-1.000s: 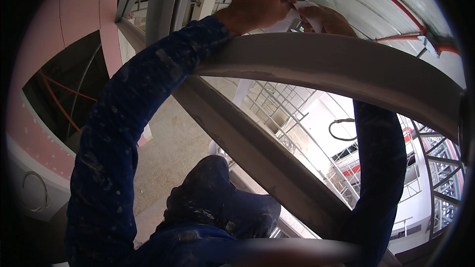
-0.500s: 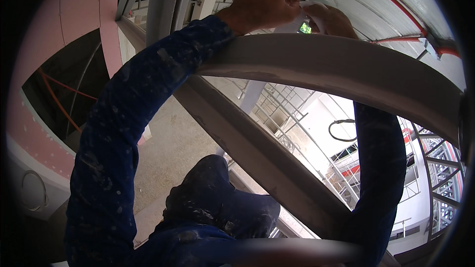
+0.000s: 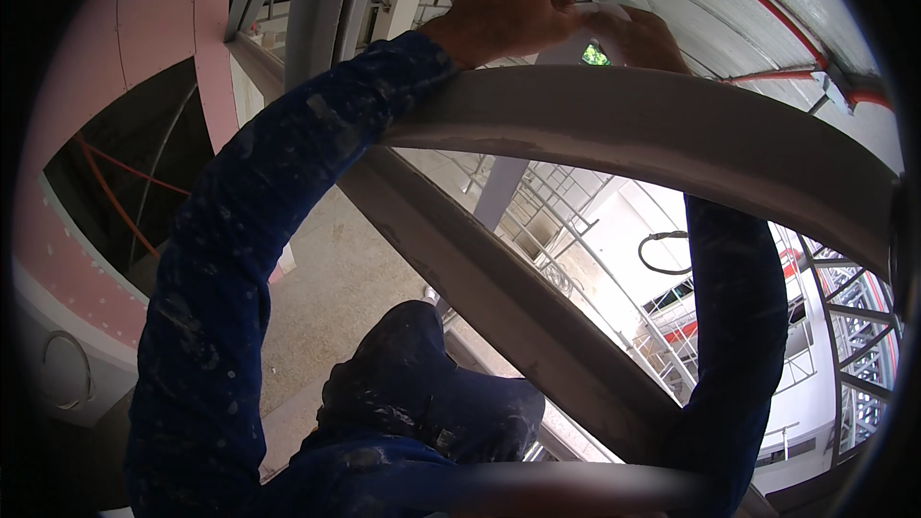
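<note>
At the top centre, beyond a broad grey beam (image 3: 633, 110), my left hand (image 3: 513, 2) is closed in a fist. Close by on its right is my right hand (image 3: 645, 38), its fingers curled and partly hidden. Both hands pinch a thin pale strip (image 3: 601, 13) that looks like paper tape. A pale grey length, seemingly of the same strip, drops behind the beam and reappears as a hanging length (image 3: 501, 190) below it. My left forearm reaches over the beam's left end, while my right forearm passes behind the beam.
A second grey beam (image 3: 508, 307) slopes down to the right before my legs. Pink wall boards (image 3: 67, 288) with a dark opening (image 3: 125, 173) stand left. Scaffolding rails (image 3: 576, 240) and a dark cable loop (image 3: 664, 253) lie beyond. A red pipe (image 3: 758, 5) crosses the ceiling.
The hanging length of strip has swung slightly right and shows wider below the beam. My hands have shifted only slightly, both still holding the strip.
</note>
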A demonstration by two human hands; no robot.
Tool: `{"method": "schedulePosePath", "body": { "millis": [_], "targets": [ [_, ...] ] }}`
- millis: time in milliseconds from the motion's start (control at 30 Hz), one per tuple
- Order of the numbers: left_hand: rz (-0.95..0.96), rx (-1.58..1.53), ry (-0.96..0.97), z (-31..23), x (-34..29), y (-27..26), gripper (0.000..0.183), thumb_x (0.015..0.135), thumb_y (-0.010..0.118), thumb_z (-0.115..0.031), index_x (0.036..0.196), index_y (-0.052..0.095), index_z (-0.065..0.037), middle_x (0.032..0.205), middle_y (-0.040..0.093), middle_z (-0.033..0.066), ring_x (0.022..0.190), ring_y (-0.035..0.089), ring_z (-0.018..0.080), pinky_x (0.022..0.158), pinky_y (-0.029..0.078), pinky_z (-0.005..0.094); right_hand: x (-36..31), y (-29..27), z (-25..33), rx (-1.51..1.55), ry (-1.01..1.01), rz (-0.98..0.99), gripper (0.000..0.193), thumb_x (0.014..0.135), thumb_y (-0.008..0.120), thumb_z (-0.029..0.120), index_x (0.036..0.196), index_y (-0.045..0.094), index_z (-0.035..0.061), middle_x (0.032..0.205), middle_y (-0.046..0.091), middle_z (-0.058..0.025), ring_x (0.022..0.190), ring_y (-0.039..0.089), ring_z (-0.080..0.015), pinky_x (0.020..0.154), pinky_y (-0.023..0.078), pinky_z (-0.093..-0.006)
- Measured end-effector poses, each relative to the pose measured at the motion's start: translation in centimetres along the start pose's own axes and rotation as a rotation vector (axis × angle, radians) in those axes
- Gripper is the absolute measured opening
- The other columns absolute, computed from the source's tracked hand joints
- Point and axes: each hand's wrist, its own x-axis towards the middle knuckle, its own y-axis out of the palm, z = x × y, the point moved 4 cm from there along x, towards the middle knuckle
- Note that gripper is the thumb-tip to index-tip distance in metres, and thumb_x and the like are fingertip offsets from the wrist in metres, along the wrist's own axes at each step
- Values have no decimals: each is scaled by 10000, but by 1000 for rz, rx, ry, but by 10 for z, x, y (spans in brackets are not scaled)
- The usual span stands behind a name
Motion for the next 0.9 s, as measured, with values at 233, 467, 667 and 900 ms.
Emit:
{"method": "schedulePosePath", "body": {
  "millis": [233, 467, 667, 900],
  "targets": [
    [-131, -136, -16, 17, 1, 19, 265, 810, 692, -306, 885, 813, -83, 746, 750, 135, 729, 747, 314, 782, 606, 422, -11, 4, 11, 11, 85, -68, 455, 923, 688, 307, 1223, 684, -35, 1101, 699, -124, 1005, 649, -204, 904, 494, -377],
    [-94, -169, -21, 19, 0, 17, 313, 864, 759, -297, 967, 796, -4, 816, 772, 164, 728, 763, 247, 718, 610, 356, -9, 4, 17, 44, 83, -9, 535, 895, 719, 336, 1241, 661, -68, 1078, 691, -120, 984, 644, -199, 891, 493, -373],
    [-130, -49, 65, 17, 1, 17, 305, 873, 756, -308, 943, 783, -13, 809, 766, 148, 736, 759, 257, 737, 605, 375, -9, 4, 14, 31, 38, 23, 526, 904, 704, 319, 1247, 653, -76, 1091, 689, -131, 1006, 643, -210, 912, 487, -385],
    [-132, -209, -64, 26, 2, 25, 262, 843, 671, -280, 867, 774, -40, 748, 739, 147, 734, 740, 303, 755, 592, 423, -8, 9, 6, 165, 35, -7, 374, 943, 680, 247, 1215, 705, -9, 1054, 729, -128, 897, 686, -199, 818, 531, -377]
  ]
}}
